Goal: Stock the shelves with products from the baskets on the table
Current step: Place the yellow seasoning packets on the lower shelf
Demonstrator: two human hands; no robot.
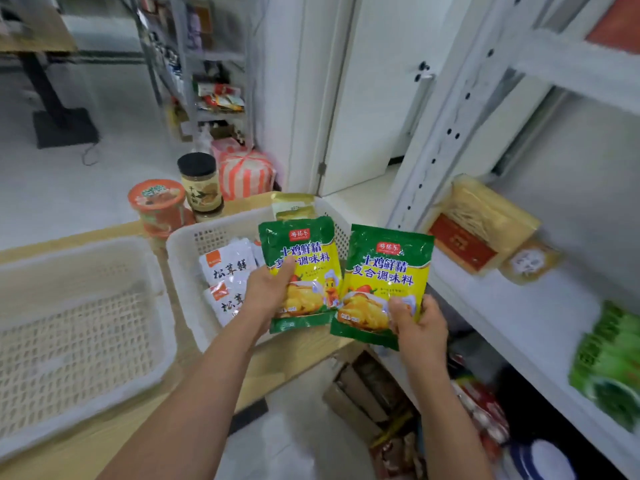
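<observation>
1. Now, at the far left I see a white lattice basket (76, 341) on the wooden table (104, 232), its bare floor showing.
2. Behind it, a red noodle cup (157, 206) and a black-lidded jar (201, 181) stand side by side at the table's far edge.
3. Just to the right, a second white basket (183, 251) holds white packets (227, 265) with orange labels and, at the back, a gold-topped packet (292, 206).
4. My left hand (268, 292) pinches a green-and-yellow seasoning packet (304, 268) upright above that basket. The thumb presses on the front and the other fingers are hidden behind.
5. Its front shows a red logo, blue Chinese lettering, a chicken dish and a cartoon chick.
6. My right hand (420, 327) pinches a matching packet (384, 282) at its lower right corner, thumb in front. It hangs between the table and the shelf, just beside the first packet.
7. Furthest right, the white shelf (519, 306) carries a dried-noodle pack (485, 220) with a red label, and nearer to me some blurred green packs (613, 358).
</observation>
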